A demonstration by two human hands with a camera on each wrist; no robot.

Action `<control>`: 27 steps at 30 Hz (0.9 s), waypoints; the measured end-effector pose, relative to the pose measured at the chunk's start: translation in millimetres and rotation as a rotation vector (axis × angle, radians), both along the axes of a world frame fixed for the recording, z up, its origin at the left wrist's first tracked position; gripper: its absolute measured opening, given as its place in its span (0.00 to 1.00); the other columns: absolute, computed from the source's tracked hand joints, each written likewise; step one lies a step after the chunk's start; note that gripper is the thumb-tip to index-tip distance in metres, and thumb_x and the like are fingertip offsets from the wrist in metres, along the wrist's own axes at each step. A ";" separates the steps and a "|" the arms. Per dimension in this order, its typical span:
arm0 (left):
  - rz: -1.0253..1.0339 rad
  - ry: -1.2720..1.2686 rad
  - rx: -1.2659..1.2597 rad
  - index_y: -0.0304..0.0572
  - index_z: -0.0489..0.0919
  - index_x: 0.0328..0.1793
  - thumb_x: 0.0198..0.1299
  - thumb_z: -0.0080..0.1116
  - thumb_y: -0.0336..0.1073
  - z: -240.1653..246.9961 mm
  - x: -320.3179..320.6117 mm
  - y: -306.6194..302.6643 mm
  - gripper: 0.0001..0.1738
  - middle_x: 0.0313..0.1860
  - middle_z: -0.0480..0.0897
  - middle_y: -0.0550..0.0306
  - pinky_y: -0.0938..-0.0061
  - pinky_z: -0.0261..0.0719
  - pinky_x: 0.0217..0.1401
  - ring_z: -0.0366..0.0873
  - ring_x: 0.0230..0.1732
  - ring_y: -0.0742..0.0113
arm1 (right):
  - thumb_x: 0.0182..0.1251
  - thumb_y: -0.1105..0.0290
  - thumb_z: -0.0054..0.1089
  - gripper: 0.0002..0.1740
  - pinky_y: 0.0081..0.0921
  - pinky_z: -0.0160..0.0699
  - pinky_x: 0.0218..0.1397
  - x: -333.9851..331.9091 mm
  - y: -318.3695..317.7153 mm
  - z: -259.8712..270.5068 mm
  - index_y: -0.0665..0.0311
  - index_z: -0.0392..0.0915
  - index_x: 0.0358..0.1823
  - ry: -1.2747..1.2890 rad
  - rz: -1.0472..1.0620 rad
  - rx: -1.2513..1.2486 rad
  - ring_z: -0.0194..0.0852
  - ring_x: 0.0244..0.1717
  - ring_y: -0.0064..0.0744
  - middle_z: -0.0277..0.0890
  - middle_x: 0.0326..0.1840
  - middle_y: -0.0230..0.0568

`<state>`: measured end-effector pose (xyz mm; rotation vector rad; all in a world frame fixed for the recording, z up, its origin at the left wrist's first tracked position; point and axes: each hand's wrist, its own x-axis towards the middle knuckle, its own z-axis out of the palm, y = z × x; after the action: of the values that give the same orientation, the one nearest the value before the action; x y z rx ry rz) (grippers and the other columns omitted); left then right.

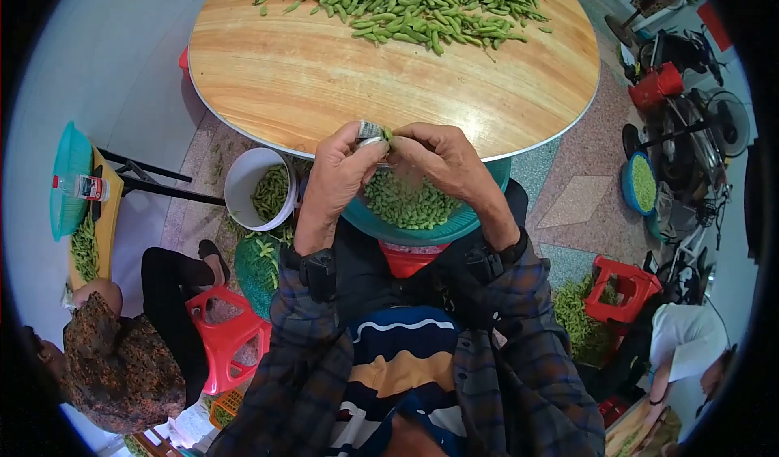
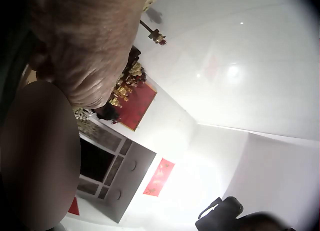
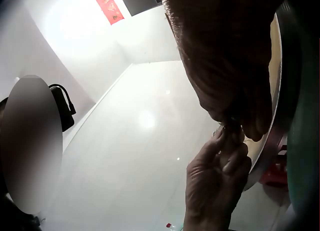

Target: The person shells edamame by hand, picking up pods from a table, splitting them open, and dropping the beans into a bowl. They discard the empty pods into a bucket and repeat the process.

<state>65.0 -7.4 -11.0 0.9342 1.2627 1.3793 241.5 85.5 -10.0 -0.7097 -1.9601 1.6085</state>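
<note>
In the head view both hands meet at the table's near edge, above a green basin (image 1: 497,174) of shelled green beans (image 1: 414,204). My left hand (image 1: 337,173) pinches a green soybean pod (image 1: 388,135) between thumb and finger; silvery bands wrap those fingertips. The right hand (image 1: 454,165) has its thumb and fingers closed on the pod's other side. Fingers cover much of the pod. In the right wrist view, the left hand (image 3: 217,176) and right hand (image 3: 230,86) touch at the fingertips, in shadow. The left wrist view catches mainly the left hand's (image 2: 90,51) skin.
A heap of soybean pods (image 1: 414,2) covers the far part of the wooden table (image 1: 324,67). A white bucket (image 1: 239,183) holding pods stands left of the knees. One person (image 1: 122,359) sits left by a red stool (image 1: 231,335); another (image 1: 690,339) is at right.
</note>
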 end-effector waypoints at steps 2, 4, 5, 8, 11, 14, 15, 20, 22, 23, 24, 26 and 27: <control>-0.005 0.006 -0.004 0.40 0.81 0.42 0.69 0.62 0.33 -1.8 -0.7 -0.3 0.05 0.26 0.74 0.73 0.84 0.60 0.25 0.66 0.24 0.85 | 0.81 0.65 0.54 0.16 0.22 0.83 0.32 0.3 -1.6 3.7 0.71 0.84 0.48 -0.007 0.012 -0.027 0.81 0.30 0.21 0.85 0.34 0.35; -0.013 0.010 -0.009 0.40 0.81 0.42 0.69 0.62 0.33 -2.6 -1.2 -0.9 0.05 0.26 0.74 0.73 0.83 0.60 0.25 0.66 0.24 0.85 | 0.80 0.65 0.54 0.16 0.25 0.81 0.31 0.4 -2.5 3.6 0.72 0.84 0.46 -0.018 0.010 0.020 0.81 0.29 0.24 0.84 0.31 0.37; -0.019 0.021 -0.029 0.40 0.81 0.42 0.69 0.62 0.33 -2.3 -2.1 -1.3 0.05 0.26 0.74 0.73 0.83 0.60 0.25 0.66 0.24 0.85 | 0.79 0.65 0.54 0.15 0.28 0.80 0.31 0.2 -2.8 3.4 0.72 0.83 0.45 -0.027 0.010 0.068 0.81 0.27 0.26 0.83 0.29 0.39; -0.021 0.024 -0.047 0.40 0.81 0.41 0.68 0.62 0.33 -3.6 -0.7 -1.1 0.05 0.25 0.74 0.73 0.83 0.60 0.25 0.66 0.24 0.85 | 0.78 0.66 0.54 0.14 0.33 0.77 0.30 -0.3 -1.9 -1.8 0.71 0.81 0.40 -0.061 -0.005 0.266 0.81 0.25 0.33 0.78 0.25 0.45; -0.016 0.022 -0.041 0.41 0.81 0.40 0.68 0.63 0.33 -3.9 -0.1 -0.9 0.05 0.25 0.73 0.73 0.83 0.60 0.25 0.65 0.24 0.85 | 0.76 0.66 0.54 0.14 0.36 0.75 0.30 -3.9 -3.3 -12.2 0.70 0.78 0.36 -0.039 -0.058 0.431 0.81 0.24 0.38 0.76 0.23 0.48; -0.028 0.019 -0.042 0.41 0.81 0.40 0.68 0.63 0.33 -2.5 -1.4 -1.7 0.05 0.24 0.73 0.73 0.83 0.60 0.25 0.65 0.24 0.85 | 0.78 0.64 0.54 0.15 0.33 0.76 0.29 -1.9 -5.3 -7.7 0.69 0.77 0.37 -0.072 -0.041 0.339 0.81 0.24 0.33 0.77 0.24 0.44; -0.037 0.011 -0.048 0.42 0.80 0.40 0.68 0.63 0.34 -2.2 -2.3 -2.4 0.05 0.24 0.73 0.72 0.83 0.59 0.24 0.65 0.23 0.85 | 0.78 0.64 0.54 0.15 0.33 0.76 0.29 -1.8 -6.7 -6.8 0.69 0.77 0.37 -0.072 -0.041 0.339 0.81 0.24 0.33 0.77 0.24 0.44; -0.074 -0.061 -0.040 0.43 0.81 0.41 0.68 0.63 0.34 -8.0 -8.3 -2.1 0.04 0.23 0.74 0.71 0.83 0.58 0.22 0.65 0.21 0.84 | 0.83 0.62 0.50 0.16 0.20 0.75 0.25 -0.5 -3.8 -11.5 0.65 0.80 0.40 0.029 -0.009 -0.234 0.77 0.22 0.21 0.81 0.26 0.33; -0.085 -0.088 -0.049 0.43 0.81 0.42 0.68 0.63 0.34 -8.7 -8.1 -2.1 0.04 0.23 0.75 0.71 0.83 0.58 0.21 0.66 0.20 0.84 | 0.82 0.62 0.51 0.16 0.20 0.74 0.23 0.4 -1.7 -9.5 0.65 0.80 0.39 0.035 -0.007 -0.313 0.77 0.21 0.21 0.81 0.26 0.32; -0.087 -0.120 -0.037 0.42 0.81 0.42 0.68 0.63 0.34 -8.2 -7.5 -2.2 0.05 0.23 0.75 0.71 0.83 0.58 0.20 0.65 0.20 0.84 | 0.82 0.62 0.52 0.15 0.19 0.74 0.22 0.9 -0.1 -8.7 0.64 0.81 0.39 0.040 -0.004 -0.391 0.78 0.20 0.21 0.81 0.26 0.32; -0.088 -0.152 -0.027 0.41 0.81 0.43 0.68 0.63 0.34 -8.2 -6.9 -2.3 0.05 0.23 0.75 0.70 0.84 0.57 0.20 0.65 0.19 0.84 | 0.82 0.62 0.52 0.15 0.19 0.74 0.22 1.3 2.2 -9.5 0.64 0.81 0.39 0.040 -0.005 -0.391 0.78 0.20 0.21 0.81 0.26 0.32; -0.088 -0.170 -0.026 0.41 0.81 0.43 0.68 0.63 0.34 -8.5 -5.5 -2.6 0.05 0.23 0.75 0.70 0.84 0.58 0.20 0.65 0.19 0.84 | 0.80 0.59 0.54 0.17 0.18 0.74 0.22 2.3 5.3 -11.8 0.64 0.80 0.37 0.068 0.034 -0.459 0.78 0.21 0.20 0.79 0.26 0.32; -0.087 -0.187 -0.024 0.40 0.81 0.44 0.68 0.63 0.34 -8.4 -5.2 -1.7 0.05 0.23 0.75 0.70 0.84 0.58 0.20 0.65 0.19 0.84 | 0.80 0.59 0.54 0.17 0.18 0.74 0.22 2.2 5.7 -11.4 0.64 0.80 0.37 0.069 0.032 -0.459 0.78 0.21 0.20 0.79 0.26 0.32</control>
<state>59.8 -9.2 -19.4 0.8148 1.0834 1.3468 243.8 91.1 -21.5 -0.7807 -1.5716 2.1014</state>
